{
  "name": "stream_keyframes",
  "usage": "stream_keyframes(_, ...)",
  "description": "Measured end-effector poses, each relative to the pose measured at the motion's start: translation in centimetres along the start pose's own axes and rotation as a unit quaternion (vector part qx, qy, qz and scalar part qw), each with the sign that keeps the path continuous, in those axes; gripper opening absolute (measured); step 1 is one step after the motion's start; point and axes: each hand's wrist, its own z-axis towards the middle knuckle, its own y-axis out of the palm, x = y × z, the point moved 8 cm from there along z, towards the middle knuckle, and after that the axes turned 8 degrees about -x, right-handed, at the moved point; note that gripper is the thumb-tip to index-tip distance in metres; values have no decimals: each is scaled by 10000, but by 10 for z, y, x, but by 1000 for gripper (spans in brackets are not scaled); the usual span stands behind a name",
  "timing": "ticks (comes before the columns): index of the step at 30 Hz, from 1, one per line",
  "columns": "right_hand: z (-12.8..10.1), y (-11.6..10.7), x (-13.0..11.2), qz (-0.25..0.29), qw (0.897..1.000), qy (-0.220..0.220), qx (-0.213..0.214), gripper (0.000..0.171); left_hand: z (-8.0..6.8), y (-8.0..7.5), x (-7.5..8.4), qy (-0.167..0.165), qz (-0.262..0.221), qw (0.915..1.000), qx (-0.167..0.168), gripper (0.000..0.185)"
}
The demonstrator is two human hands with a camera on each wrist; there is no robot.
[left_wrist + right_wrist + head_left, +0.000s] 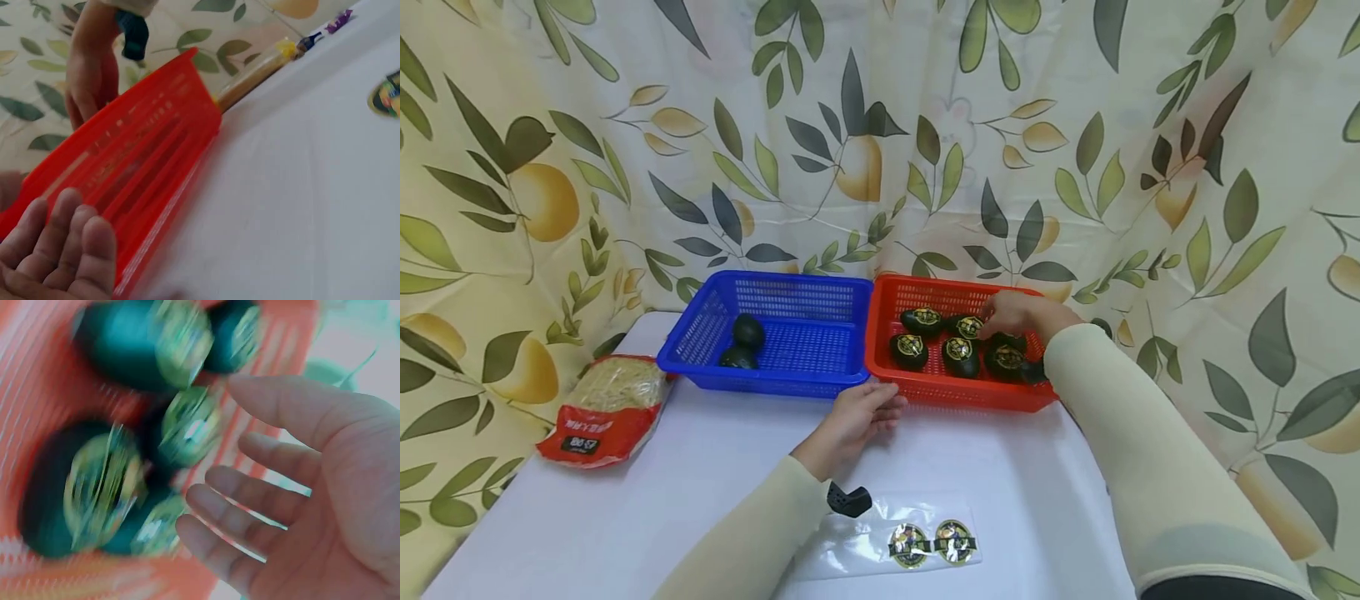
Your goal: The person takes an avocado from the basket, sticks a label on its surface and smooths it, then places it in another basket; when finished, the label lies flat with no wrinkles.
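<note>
My right hand [1011, 315] is over the back of the red basket [962, 392], above several dark avocados, each with a round gold-and-black sticker. One stickered avocado [959, 357] lies near the front wall. In the right wrist view, the fingers of that hand [300, 487] are spread and hold nothing; the avocados beside them are blurred. My left hand [859, 417] is just in front of the baskets, near the red one's front corner. The left wrist view shows its relaxed fingers [56, 250] beside the red wall, with nothing held.
A blue basket [767, 385] with two dark avocados [748, 332] stands left of the red one. A red-and-clear food packet [606, 410] lies farther left. Near the front, a clear plastic sheet [857, 550] carries two round stickers [955, 542]. Patterned cloth [880, 125] hangs behind the table.
</note>
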Motion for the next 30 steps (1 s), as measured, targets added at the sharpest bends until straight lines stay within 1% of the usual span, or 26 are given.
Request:
stream_keyframes(2, 5, -4, -28, -55, 9991, -358, 227, 58, -13, -22, 1, -54, 111, 9999, -31, 42)
stream_keyframes(4, 8, -5, -61, -86, 9964, -746, 395, 56, -30, -53, 4, -88, 102, 9998, 126, 46)
stream_keyframes(6, 10, -2, -98, -74, 9919, -1169, 488, 54, -49, -91, 9, -110, -147, 9988, 462, 46)
stream_keyframes(8, 12, 2, -135, -40, 9862, -1559, 562, 52, -69, -130, 17, -70, -484, 9951, 861, 44)
stream_keyframes(10, 15, 7, -170, -5, 9793, -1935, 592, 49, -87, -167, 26, -38, -851, 9888, 1228, 41)
stream_keyframes(12, 20, 12, -203, 57, 9717, -2290, 581, 47, -101, -199, 35, -17, -1268, 9796, 1562, 37)
stream_keyframes(14, 26, 19, -232, 175, 9653, -2552, 533, 44, -112, -223, 45, 3, -1562, 9704, 1843, 33)
stream_keyframes(15, 31, 23, -243, 240, 9628, -2644, 513, 44, -116, -232, 49, -5, -1659, 9667, 1951, 31)
stream_keyframes(17, 43, 29, -263, 379, 9582, -2799, 451, 44, -120, -245, 56, 4, -1768, 9604, 2153, 29)
stream_keyframes(18, 49, 32, -271, 428, 9569, -2841, 420, 44, -120, -249, 58, 18, -1767, 9590, 2216, 29)
stream_keyframes(20, 64, 37, -285, 415, 9570, -2852, 323, 44, -121, -253, 62, 11, -1540, 9591, 2375, 29)
stream_keyframes(22, 78, 40, -298, 201, 9572, -2881, 188, 45, -121, -254, 64, -20, -1234, 9592, 2545, 28)
stream_keyframes(25, 102, 42, -315, -183, 9595, -2809, 53, 49, -121, -255, 67, -81, -769, 9577, 2772, 25)
stream_keyframes(27, 117, 42, -326, -388, 9606, -2751, 51, 50, -121, -255, 67, -99, -615, 9563, 2855, 23)
stream_keyframes(30, 136, 41, -341, -452, 9640, -2617, 117, 51, -122, -254, 69, -73, -472, 9547, 2936, 23)
